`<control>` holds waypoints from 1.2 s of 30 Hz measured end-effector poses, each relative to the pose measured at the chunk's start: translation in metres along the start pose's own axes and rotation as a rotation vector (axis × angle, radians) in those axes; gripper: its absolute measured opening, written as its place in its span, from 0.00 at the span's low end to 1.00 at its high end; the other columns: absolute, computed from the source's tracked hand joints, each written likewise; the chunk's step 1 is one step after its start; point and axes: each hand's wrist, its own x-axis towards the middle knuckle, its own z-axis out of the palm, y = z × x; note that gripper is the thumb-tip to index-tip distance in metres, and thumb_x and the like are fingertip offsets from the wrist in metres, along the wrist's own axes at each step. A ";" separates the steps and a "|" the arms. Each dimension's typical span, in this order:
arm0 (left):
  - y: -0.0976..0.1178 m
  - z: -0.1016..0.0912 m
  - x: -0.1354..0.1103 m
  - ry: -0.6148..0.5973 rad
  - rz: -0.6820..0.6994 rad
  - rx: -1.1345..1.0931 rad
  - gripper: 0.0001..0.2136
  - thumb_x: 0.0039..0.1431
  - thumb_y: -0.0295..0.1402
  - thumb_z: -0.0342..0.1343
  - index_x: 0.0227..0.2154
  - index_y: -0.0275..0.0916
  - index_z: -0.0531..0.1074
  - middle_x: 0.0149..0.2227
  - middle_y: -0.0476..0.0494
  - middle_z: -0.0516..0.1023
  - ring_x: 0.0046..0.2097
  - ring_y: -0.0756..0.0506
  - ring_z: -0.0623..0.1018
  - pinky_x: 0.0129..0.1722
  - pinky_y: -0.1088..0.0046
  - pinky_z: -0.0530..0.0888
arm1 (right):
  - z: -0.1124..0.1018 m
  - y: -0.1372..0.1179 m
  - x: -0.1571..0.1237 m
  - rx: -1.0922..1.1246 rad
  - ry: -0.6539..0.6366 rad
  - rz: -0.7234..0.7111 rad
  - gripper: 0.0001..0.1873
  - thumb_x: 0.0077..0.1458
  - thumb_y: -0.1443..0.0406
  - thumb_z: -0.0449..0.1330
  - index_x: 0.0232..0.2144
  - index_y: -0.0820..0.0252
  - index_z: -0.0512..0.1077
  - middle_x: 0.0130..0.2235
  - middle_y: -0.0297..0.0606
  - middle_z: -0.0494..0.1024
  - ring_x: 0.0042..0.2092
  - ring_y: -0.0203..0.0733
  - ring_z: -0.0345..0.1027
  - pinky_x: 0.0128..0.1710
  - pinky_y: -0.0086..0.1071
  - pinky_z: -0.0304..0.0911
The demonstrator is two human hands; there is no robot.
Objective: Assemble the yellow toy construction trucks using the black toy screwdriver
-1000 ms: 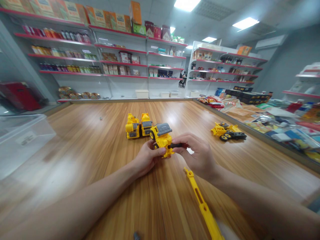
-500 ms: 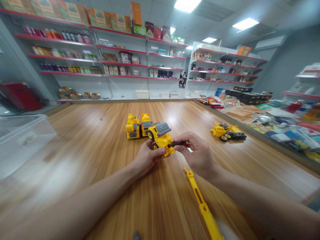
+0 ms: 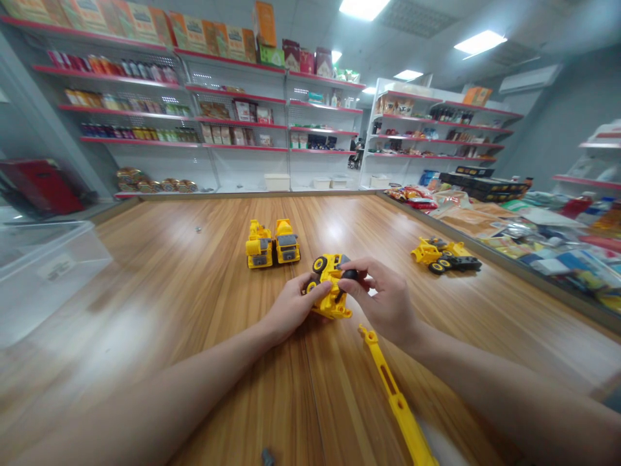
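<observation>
My left hand [image 3: 295, 304] is closed around a yellow toy truck [image 3: 334, 304] with black wheels, its thumb lying across the side. Pinched in the fingers of my right hand [image 3: 383, 294] is the black handle of a small screwdriver [image 3: 350, 276], whose shaft points down at the truck's yellow body. Whether the tip sits in a screw cannot be made out. On the table below my right hand lies a long yellow toy crane boom [image 3: 395, 395]. Two more yellow and grey toy trucks stand beyond my left hand: one truck [image 3: 259, 244] beside another truck [image 3: 286, 243].
A yellow and black toy truck chassis [image 3: 446, 255] rests on the right of the wooden table [image 3: 218, 382]. A small grey part [image 3: 267, 457] lies at the near edge. At left stands a clear plastic bin [image 3: 48, 272]. Packaged goods [image 3: 548, 239] are heaped past the right edge.
Both hands have brought the truck slightly lower and to the right and turned it, so the grey cab faces away. The screwdriver has swung from nearly level to a steeper angle.
</observation>
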 end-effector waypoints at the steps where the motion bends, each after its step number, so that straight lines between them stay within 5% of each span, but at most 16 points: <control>1: 0.000 0.000 0.000 0.004 -0.003 0.033 0.19 0.54 0.45 0.61 0.43 0.37 0.73 0.38 0.40 0.78 0.36 0.41 0.80 0.24 0.70 0.78 | 0.000 0.000 0.000 -0.010 -0.001 -0.002 0.11 0.57 0.62 0.63 0.42 0.58 0.73 0.35 0.36 0.75 0.33 0.37 0.68 0.31 0.30 0.68; 14: -0.004 -0.003 0.006 0.015 -0.075 -0.061 0.17 0.60 0.44 0.54 0.39 0.34 0.73 0.33 0.41 0.77 0.29 0.47 0.77 0.18 0.76 0.74 | -0.002 -0.002 0.006 0.003 0.038 0.016 0.08 0.62 0.63 0.57 0.42 0.58 0.72 0.39 0.38 0.75 0.38 0.37 0.72 0.37 0.30 0.71; 23: -0.007 -0.005 0.007 0.059 -0.088 0.150 0.20 0.61 0.47 0.50 0.40 0.34 0.74 0.34 0.40 0.78 0.28 0.46 0.77 0.17 0.75 0.73 | -0.003 0.000 0.007 0.026 0.058 0.105 0.16 0.65 0.58 0.52 0.51 0.57 0.67 0.43 0.40 0.69 0.29 0.32 0.70 0.23 0.26 0.69; 29: -0.010 -0.012 0.005 0.268 0.053 0.603 0.19 0.60 0.48 0.48 0.34 0.37 0.75 0.28 0.45 0.75 0.22 0.48 0.73 0.16 0.74 0.69 | -0.006 0.005 0.010 -0.079 0.070 0.145 0.18 0.67 0.58 0.48 0.54 0.58 0.64 0.39 0.40 0.73 0.33 0.37 0.73 0.30 0.30 0.68; 36: -0.003 -0.015 0.002 0.404 0.378 0.817 0.08 0.61 0.36 0.50 0.35 0.38 0.72 0.36 0.44 0.75 0.36 0.46 0.74 0.32 0.72 0.71 | -0.005 0.001 0.010 -0.106 -0.036 0.254 0.17 0.67 0.58 0.45 0.50 0.60 0.65 0.30 0.33 0.72 0.24 0.34 0.70 0.23 0.26 0.62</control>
